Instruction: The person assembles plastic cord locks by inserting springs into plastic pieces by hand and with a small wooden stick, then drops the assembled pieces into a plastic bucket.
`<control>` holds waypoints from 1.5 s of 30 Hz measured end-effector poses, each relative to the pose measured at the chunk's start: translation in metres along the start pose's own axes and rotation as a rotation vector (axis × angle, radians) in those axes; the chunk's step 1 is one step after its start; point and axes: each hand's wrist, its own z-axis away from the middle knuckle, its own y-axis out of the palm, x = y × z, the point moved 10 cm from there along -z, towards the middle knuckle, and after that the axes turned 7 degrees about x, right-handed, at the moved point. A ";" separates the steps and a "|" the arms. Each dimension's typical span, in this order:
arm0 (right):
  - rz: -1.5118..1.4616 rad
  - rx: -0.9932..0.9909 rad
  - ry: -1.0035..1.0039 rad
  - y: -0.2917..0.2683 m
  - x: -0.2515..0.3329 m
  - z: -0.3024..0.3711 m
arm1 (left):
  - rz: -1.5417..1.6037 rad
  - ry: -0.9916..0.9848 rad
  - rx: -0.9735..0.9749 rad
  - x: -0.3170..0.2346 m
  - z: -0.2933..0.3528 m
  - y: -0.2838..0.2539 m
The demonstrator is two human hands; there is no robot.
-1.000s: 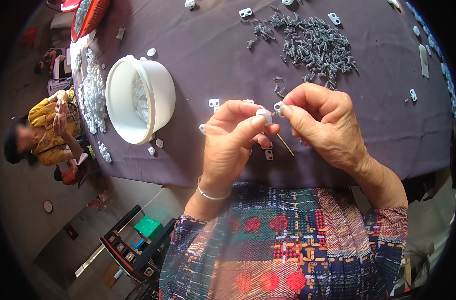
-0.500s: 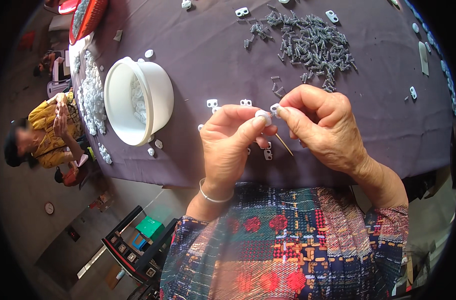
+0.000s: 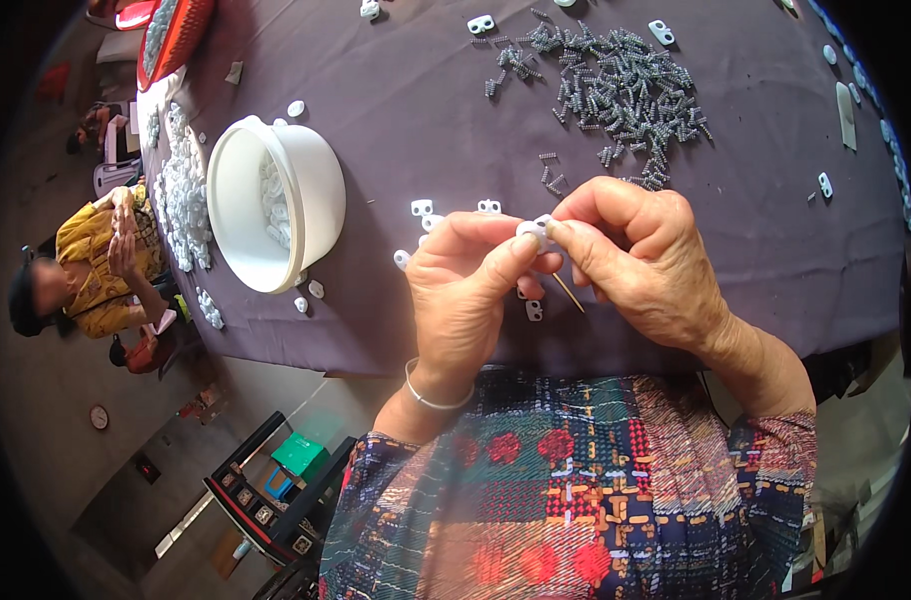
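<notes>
White plastic pieces (image 3: pixel 533 230): left hand (image 3: pixel 464 275) and right hand (image 3: pixel 654 265) are pinching them, fingers closed (a stick (image 3: pixel 568 292) is protruding toward near right); squarely aligning is likely helping.

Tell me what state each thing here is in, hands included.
Left hand: pinched shut
Right hand: pinched shut
White pieces in hand: close together, partly hidden
Thin stick: jutting out below left hand
White tub: open, partly filled
Grey springs: loose, mostly heaped
Red basket: open, loaded
Tablecloth: spread, creased
</notes>
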 end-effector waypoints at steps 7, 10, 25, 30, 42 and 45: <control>0.005 0.025 0.006 0.001 -0.002 -0.002 | -0.008 -0.005 -0.009 0.001 0.001 -0.001; 0.092 0.023 -0.085 0.001 0.003 -0.003 | -0.038 0.014 -0.003 0.001 0.001 -0.002; 0.087 0.051 -0.083 0.004 0.003 -0.003 | -0.086 0.128 0.008 -0.008 0.002 0.000; 0.076 0.042 -0.071 0.004 0.000 -0.002 | -0.101 0.137 0.020 -0.008 0.001 0.001; 0.059 0.034 -0.065 0.004 -0.003 -0.003 | -0.111 0.165 0.034 -0.009 -0.001 0.004; 0.052 0.028 -0.066 0.004 -0.002 -0.003 | -0.103 0.173 0.041 -0.009 -0.002 0.006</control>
